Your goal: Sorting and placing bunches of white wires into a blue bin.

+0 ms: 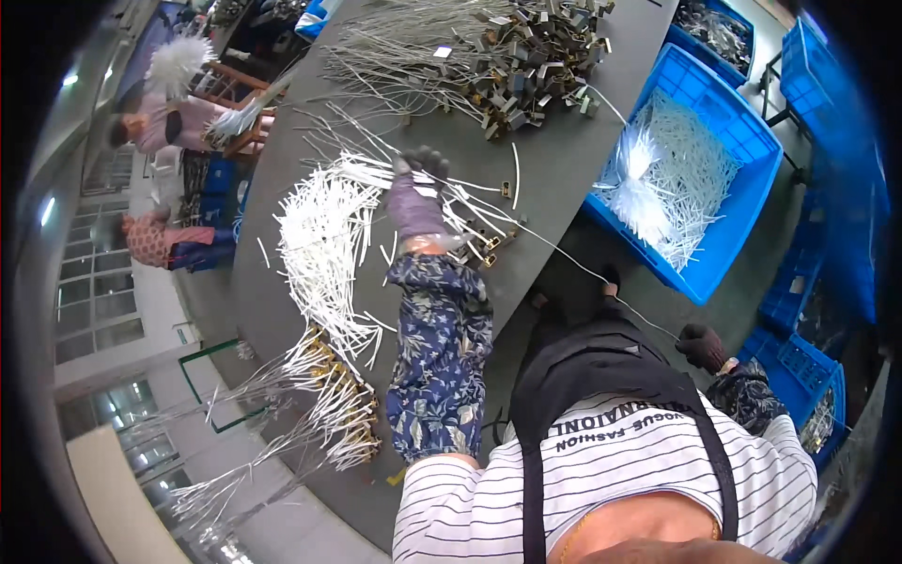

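My left hand (420, 193), in a purple glove with dark fingertips, is curled over several thin white wires on the grey table. Wires come out on both sides of it, and its palm side is hidden. Close by on the right lie small brass-coloured metal frames (490, 246) joined to wires. Off the table's edge, low at my right side, my right hand (703, 348) in a dark glove is closed on the end of a long white wire (573, 260). That wire stretches back toward the left hand. Left of my left hand spreads a heap of white sleeved wires (324, 240).
Metal box-shaped parts (536, 66) with wires are piled at the table's far end. A blue crate (752, 202) of white strands stands right of the table (564, 155). More wired parts (348, 404) lie near left. Two other people (169, 240) are at the far left.
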The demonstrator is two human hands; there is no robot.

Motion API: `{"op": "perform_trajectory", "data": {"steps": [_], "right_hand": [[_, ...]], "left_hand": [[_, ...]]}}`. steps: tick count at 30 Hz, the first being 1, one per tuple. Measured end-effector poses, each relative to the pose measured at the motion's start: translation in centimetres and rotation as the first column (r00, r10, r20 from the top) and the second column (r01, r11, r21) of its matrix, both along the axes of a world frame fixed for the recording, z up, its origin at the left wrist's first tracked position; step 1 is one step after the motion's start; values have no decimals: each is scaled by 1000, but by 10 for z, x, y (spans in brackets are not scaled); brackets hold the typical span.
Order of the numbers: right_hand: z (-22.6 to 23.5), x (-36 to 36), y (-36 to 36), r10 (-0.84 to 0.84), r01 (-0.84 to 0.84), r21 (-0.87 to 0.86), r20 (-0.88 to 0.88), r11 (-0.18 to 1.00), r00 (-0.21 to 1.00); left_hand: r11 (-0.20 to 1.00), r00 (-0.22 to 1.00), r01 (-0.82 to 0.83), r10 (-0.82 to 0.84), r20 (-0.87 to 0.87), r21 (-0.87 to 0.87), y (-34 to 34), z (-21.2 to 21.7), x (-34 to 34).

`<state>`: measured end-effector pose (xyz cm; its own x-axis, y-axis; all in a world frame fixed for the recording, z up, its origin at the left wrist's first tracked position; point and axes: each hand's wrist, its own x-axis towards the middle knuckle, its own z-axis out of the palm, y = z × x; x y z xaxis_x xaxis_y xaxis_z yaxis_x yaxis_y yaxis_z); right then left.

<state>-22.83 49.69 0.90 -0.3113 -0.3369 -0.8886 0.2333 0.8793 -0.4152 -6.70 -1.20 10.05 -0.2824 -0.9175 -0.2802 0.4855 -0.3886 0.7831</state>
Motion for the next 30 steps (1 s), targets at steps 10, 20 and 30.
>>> {"op": "perform_trajectory", "data": {"steps": [10,20,30], "right_hand": [[1,-7,-19,9,5,-180,79,984,997],[18,-4,-98,-62,94,-233,142,968,988],[36,59,-302,107,37,-651,180,758,978]], "left_hand": [[929,929,365,-368,-38,-63,-5,14,19],[930,884,80,-233,406,359,104,57,-1],[981,807,189,-180,563,43,106,-35,40]]}}
